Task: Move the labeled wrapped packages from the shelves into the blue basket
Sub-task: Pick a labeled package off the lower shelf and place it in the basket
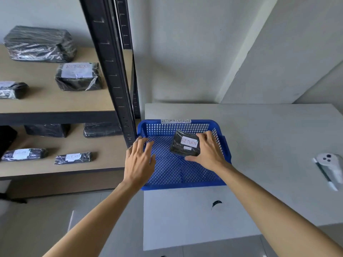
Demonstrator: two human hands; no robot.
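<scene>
Right hand (207,154) is curled around a small black wrapped package (185,144), fingers at its far edge and thumb at the near edge, holding it low inside the blue basket (227,151) with its white label up, reading "RETURN" in red. Whether the package already rests on the mesh floor I cannot tell. Just to the left of it, the left hand (139,160) is spread open and holds nothing, its fingers over the basket's left rim. Beyond both hands, a white strip on the basket's far rim reads "RETURN OVERDUE". The basket sits on a white worktop (259,136).

This looks like the first package going in; the basket holds nothing else. Farther left, the shelves (55,106) still carry the rest: on the upper board a package labelled "RETURN" (78,76), and on the lower board a flat one reading "RETURN" (73,158) beside another labelled one (23,154) whose writing is too blurred to read. Other wrapped bundles there show no label from here, so most of the job remains
</scene>
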